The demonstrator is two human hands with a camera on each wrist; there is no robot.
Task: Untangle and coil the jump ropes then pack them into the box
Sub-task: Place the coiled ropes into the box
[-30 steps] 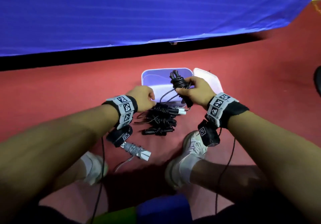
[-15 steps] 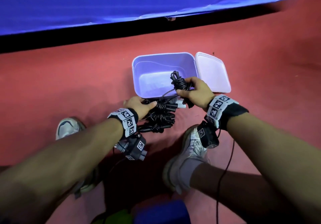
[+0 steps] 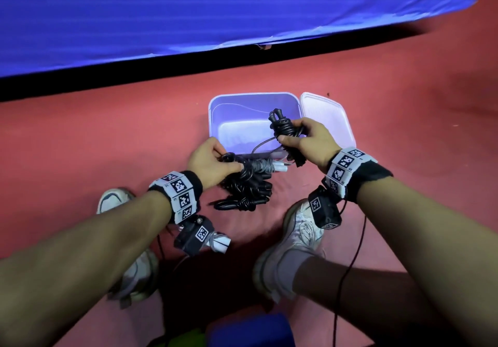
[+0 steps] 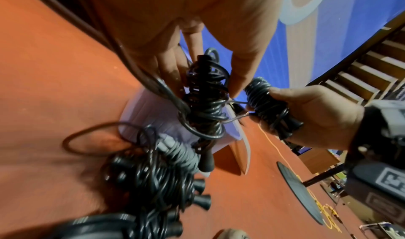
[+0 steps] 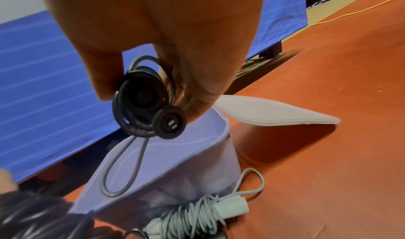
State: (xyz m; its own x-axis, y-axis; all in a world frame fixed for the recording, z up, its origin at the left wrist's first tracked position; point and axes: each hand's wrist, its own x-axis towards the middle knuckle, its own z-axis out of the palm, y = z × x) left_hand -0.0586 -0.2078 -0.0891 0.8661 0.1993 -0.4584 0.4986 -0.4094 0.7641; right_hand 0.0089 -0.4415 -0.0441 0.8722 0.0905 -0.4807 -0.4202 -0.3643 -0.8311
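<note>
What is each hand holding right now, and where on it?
The right hand grips a coiled black jump rope around the middle of its bundle, above the box. The left hand pinches another black rope bundle near its top.

Lid (image 3: 327, 120) right of box (image 3: 253, 99); ropes (image 3: 245, 185) before it.

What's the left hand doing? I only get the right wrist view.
Observer: The left hand grips a coiled black rope.
Operator: Box floor, anything packed?
Observer: The head view shows no bundle in the box. Only a loose loop from the black coil in the right hand hangs over it.
Operator: Any stray ropes?
Observer: One grey bundle lies by the left shoe, under the left wrist.
</note>
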